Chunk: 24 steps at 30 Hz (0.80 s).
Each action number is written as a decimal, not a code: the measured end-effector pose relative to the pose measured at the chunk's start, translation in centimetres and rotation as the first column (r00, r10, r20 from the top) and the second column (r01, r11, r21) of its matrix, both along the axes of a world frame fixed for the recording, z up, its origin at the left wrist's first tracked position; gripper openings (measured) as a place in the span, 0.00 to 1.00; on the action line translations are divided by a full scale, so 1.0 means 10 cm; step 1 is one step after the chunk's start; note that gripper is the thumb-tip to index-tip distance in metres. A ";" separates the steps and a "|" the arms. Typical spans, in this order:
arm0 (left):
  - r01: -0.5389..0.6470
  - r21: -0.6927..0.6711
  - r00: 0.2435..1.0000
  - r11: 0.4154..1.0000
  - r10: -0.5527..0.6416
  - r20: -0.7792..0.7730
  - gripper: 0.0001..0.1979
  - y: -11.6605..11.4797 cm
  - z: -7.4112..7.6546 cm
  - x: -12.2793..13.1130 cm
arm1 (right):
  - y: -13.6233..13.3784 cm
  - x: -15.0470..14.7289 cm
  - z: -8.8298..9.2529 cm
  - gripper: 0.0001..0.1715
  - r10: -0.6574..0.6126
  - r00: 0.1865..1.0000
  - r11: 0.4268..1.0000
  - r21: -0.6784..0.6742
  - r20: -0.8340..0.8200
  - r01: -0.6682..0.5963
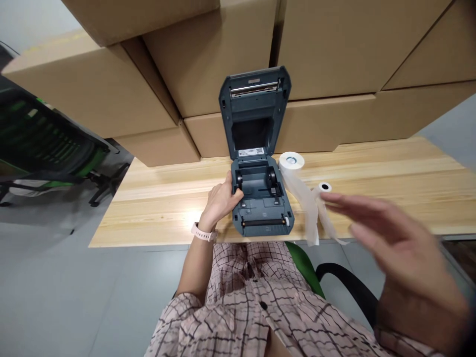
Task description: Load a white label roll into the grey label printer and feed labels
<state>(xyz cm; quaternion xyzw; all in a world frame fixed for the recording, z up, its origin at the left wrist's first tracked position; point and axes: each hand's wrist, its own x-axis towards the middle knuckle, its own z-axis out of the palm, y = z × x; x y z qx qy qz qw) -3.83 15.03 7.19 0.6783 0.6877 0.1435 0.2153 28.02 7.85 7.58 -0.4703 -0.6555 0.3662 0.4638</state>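
Observation:
A dark grey label printer point(256, 204) stands on the wooden table with its lid point(256, 109) raised and its roll bay bare. My left hand point(222, 198) grips the printer's left side, thumb over the inner edge by the roll holder. A white label roll point(292, 161) lies on its side at the printer's right, a strip of it trailing to the front edge. Nearer me is a smaller white roll point(325, 187) with a black core, its own strip hanging loose. Smeared by motion, my right hand point(397, 233) is held right of that roll, fingers stretched out and thumb apart, nothing visible in it.
Stacked cardboard boxes point(327, 54) form a wall along the back of the table point(159, 208). An office chair point(48, 144) stands off to the left. Below the front edge are a green seat point(305, 265) and its black armrest point(345, 282).

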 end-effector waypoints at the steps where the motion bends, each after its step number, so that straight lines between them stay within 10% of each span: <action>1: 0.008 0.001 1.000 1.000 -0.008 0.026 0.29 0.00 0.01 -0.01 | -0.14 -0.19 -0.02 0.25 0.079 0.996 0.995 -0.054 -0.049 -0.082; 8: 0.038 -0.020 0.987 0.999 -0.034 0.154 0.29 -0.01 0.03 -0.05 | -0.14 -0.99 -0.59 0.40 -0.245 0.952 0.965 -0.136 -0.183 0.223; 24: -0.034 -0.054 0.972 0.998 0.045 0.230 0.26 -0.11 0.01 -0.22 | 0.25 -1.23 -0.86 0.44 -0.119 0.955 0.955 -0.293 -0.274 0.035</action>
